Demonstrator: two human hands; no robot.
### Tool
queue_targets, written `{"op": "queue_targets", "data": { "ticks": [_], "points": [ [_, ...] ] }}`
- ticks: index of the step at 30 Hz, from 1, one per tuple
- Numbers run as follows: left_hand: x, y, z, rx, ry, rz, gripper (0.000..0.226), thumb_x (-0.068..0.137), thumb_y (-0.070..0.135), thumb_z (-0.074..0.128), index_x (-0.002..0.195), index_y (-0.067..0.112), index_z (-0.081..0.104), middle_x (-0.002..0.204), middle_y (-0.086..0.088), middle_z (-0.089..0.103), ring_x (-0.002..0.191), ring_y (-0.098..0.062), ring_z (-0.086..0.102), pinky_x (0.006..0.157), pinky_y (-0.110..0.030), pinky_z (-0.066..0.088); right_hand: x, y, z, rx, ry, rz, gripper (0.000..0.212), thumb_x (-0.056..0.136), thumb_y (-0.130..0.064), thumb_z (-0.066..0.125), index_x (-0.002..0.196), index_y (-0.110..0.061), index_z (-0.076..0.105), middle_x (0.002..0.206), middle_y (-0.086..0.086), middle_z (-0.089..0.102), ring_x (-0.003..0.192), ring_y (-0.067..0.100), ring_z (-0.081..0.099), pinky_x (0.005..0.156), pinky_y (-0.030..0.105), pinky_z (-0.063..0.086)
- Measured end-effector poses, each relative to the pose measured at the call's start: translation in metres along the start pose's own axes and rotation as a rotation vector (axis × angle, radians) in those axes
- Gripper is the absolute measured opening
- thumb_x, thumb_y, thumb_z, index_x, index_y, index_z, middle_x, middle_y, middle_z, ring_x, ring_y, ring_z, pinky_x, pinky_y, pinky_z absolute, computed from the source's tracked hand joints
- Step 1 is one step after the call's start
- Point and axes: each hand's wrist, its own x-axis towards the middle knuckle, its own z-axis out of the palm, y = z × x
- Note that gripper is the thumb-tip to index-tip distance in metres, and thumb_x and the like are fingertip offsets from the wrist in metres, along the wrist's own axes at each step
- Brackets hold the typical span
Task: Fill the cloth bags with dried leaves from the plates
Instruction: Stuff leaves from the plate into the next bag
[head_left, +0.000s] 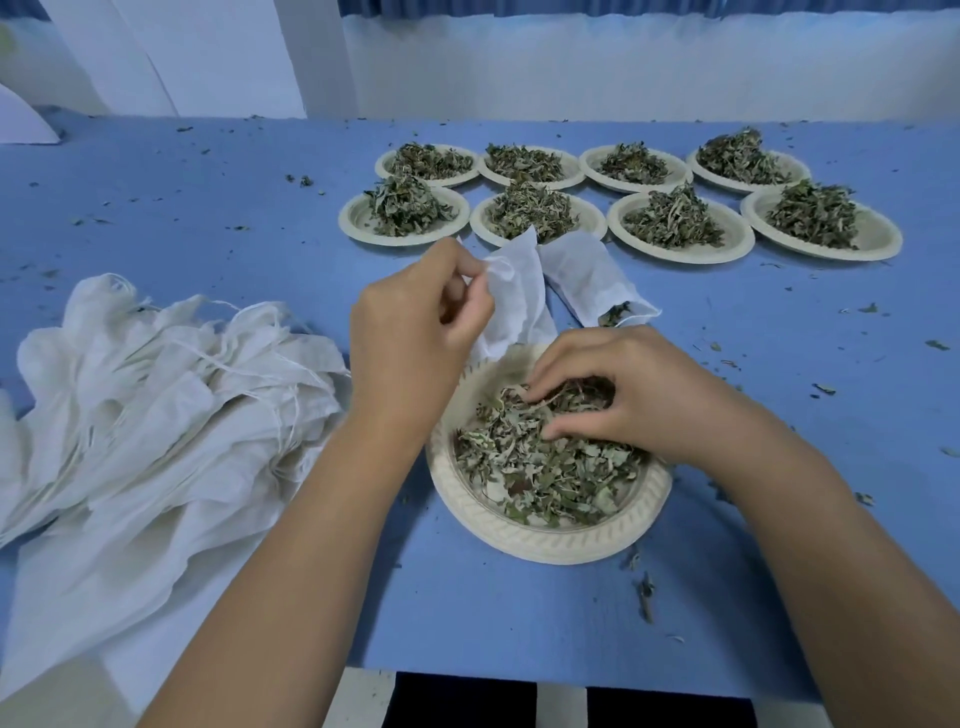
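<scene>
Filling is under way. The left hand pinches the mouth of a cloth bag hanging over the far rim of the near plate. The right hand curls its fingers round a clump of dried leaves there. Next, I judge, that clump must go up into the bag (its mouth looks barely parted). A second bag, with leaves showing at its mouth, lies just behind. 8 heaped plates stand farther back. The pile of empty bags crowds the left. Crumb-strewn bench lies to the right, and its near edge is not far below the plate.
</scene>
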Motion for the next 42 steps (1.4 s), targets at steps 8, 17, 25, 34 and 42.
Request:
{"op": "queue_targets", "data": {
  "ticks": [8, 17, 25, 34, 42],
  "points": [
    [-0.001, 0.007, 0.005, -0.249, -0.104, -0.249, 0.01, 0.089, 0.01, 0.065, 0.079, 0.009, 0.067, 0.052, 0.001, 0.052, 0.048, -0.01, 0.047, 0.056, -0.031, 0.047, -0.002, -0.005, -0.001, 0.086, 0.195, -0.064, 0.013, 0.075, -0.011, 0.079, 0.088, -0.011, 0.078, 0.087, -0.002, 0.074, 0.082, 0.006, 0.067, 0.081, 0.029, 0.054],
    [-0.004, 0.014, 0.008, -0.403, -0.16, -0.361, 0.012, 0.089, 0.01, 0.066, 0.078, 0.013, 0.068, 0.048, 0.005, 0.055, 0.038, -0.006, 0.049, 0.046, -0.021, 0.046, -0.002, -0.012, 0.0, 0.595, 0.672, -0.01, 0.02, 0.076, -0.002, 0.073, 0.094, -0.01, 0.072, 0.083, 0.001, 0.074, 0.08, 0.016, 0.071, 0.078, 0.026, 0.057],
    [-0.01, 0.025, 0.01, -0.581, -0.148, -0.343, 0.014, 0.088, 0.006, 0.068, 0.077, 0.014, 0.067, 0.047, -0.005, 0.052, 0.034, -0.006, 0.046, 0.038, -0.015, 0.038, 0.005, -0.012, 0.02, 0.063, 0.706, -0.141, 0.013, 0.076, 0.004, 0.074, 0.087, -0.001, 0.075, 0.085, 0.005, 0.072, 0.079, 0.01, 0.065, 0.074, 0.017, 0.053],
    [-0.009, 0.024, 0.009, -0.588, -0.08, -0.396, 0.018, 0.089, 0.006, 0.066, 0.075, 0.016, 0.065, 0.046, 0.004, 0.054, 0.032, -0.006, 0.044, 0.037, -0.016, 0.038, -0.001, -0.008, 0.012, 0.103, 0.627, -0.223, 0.019, 0.083, 0.0, 0.07, 0.097, -0.007, 0.06, 0.106, 0.006, 0.058, 0.097, 0.012, 0.061, 0.08, 0.027, 0.055],
    [-0.011, 0.029, 0.009, -0.607, -0.086, -0.337, 0.017, 0.089, 0.004, 0.065, 0.076, 0.015, 0.065, 0.049, -0.011, 0.054, 0.033, -0.006, 0.046, 0.039, -0.015, 0.038, 0.005, -0.007, 0.02, -0.16, 0.665, -0.231, 0.008, 0.079, 0.008, 0.071, 0.083, 0.001, 0.074, 0.085, 0.01, 0.072, 0.076, 0.019, 0.068, 0.071, 0.03, 0.053]
  ]
}}
